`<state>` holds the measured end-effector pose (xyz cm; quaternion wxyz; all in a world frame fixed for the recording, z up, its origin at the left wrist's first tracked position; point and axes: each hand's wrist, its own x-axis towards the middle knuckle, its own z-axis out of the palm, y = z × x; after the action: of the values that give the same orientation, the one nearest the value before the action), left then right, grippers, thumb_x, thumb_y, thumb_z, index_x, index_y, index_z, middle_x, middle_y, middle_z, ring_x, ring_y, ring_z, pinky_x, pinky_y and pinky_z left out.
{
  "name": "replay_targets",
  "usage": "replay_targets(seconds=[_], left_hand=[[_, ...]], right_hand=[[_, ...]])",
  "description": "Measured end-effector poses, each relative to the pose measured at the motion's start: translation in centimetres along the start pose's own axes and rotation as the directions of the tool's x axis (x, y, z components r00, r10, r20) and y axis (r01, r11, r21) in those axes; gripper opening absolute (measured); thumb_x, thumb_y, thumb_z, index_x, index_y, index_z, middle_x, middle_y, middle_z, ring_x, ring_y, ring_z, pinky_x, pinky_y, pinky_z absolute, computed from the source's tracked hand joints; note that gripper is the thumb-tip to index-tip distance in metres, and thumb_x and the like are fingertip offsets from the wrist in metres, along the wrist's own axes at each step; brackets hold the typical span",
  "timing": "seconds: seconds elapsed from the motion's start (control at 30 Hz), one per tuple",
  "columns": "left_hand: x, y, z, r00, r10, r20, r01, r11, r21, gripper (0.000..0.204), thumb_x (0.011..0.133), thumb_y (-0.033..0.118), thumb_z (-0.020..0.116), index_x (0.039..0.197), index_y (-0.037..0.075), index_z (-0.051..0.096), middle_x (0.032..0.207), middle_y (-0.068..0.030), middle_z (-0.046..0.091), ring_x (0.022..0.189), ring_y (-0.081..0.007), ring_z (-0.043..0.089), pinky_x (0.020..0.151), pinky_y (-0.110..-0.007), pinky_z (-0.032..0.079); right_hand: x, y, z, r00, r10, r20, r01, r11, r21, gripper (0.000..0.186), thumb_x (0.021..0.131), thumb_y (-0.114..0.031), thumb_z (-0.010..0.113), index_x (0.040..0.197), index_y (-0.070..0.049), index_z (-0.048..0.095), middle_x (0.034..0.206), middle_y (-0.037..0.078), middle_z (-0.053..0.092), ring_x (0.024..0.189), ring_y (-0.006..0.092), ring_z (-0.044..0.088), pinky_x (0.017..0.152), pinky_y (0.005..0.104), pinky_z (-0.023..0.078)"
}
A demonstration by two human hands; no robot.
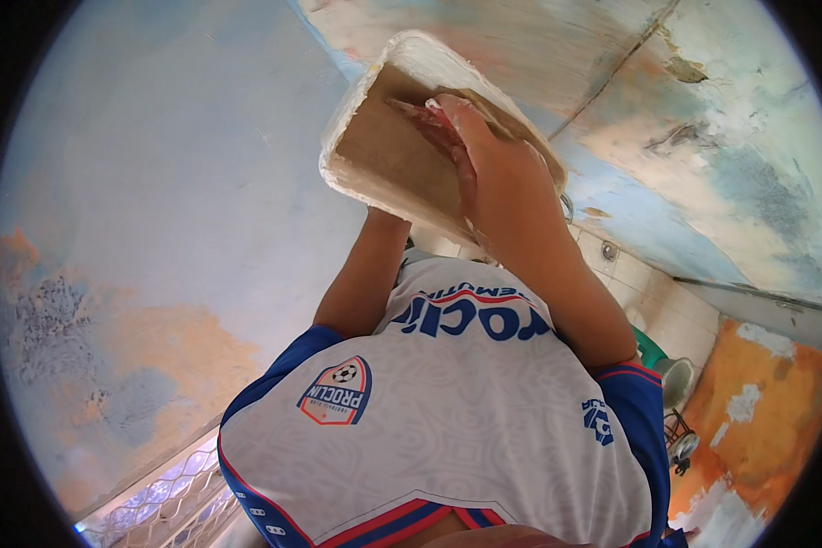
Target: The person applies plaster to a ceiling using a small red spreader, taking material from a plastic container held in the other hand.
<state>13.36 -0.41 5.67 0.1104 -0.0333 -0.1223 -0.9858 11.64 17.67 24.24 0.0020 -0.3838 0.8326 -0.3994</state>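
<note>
Wall, broad, pale blue with patchy orange and grey (173, 173), filling your left; its outer reaches cut off by the dark lens rim. White patterned jersey with blue sleeves (447, 402), hiding whatever lies beneath. White metal lattice (178, 498), partly behind your sleeve. Deep rectangular tub, rounded corners, rough white-crusted rim (361, 193), brownish inside, tilted mouth toward you above the jersey; open room shows on its left. Your hands: right (502, 169) reaching into the tub, fingers bent around a reddish, smeared shape, grip unclear; left concealed behind the tub, closure impossible to tell.
</note>
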Motion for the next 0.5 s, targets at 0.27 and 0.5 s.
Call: replay_targets(seconds=[0.27,0.5], left_hand=[[-1.0,-2.7,2.9,0.993,0.006,-0.122,0.017,0.983,0.184,0.062,0.104,0.055,0.046,0.147,0.011,0.051,0.137,-0.0149,0.062,0.126,-0.0274,0.061,0.104,-0.045,0.055],[-0.6,-4.0,3.2,0.997,-0.082,-0.015,0.082,0.996,0.016,0.066,0.102,0.059,0.046,0.147,0.011,0.049,0.138,-0.0139,0.06,0.126,-0.0282,0.059,0.105,-0.045,0.054]], right_hand=[[-0.6,2.8,-2.6,0.986,-0.03,0.166,0.003,0.987,0.158,0.037,0.097,-0.003,0.058,0.133,-0.012,0.059,0.114,0.017,0.073,0.103,0.0409,0.069,0.089,0.0462,0.055],[-0.6,3.3,-3.9,0.993,-0.089,0.083,0.072,0.979,0.189,0.038,0.096,-0.001,0.058,0.132,-0.01,0.06,0.116,0.018,0.072,0.106,0.0406,0.068,0.09,0.0444,0.054]])
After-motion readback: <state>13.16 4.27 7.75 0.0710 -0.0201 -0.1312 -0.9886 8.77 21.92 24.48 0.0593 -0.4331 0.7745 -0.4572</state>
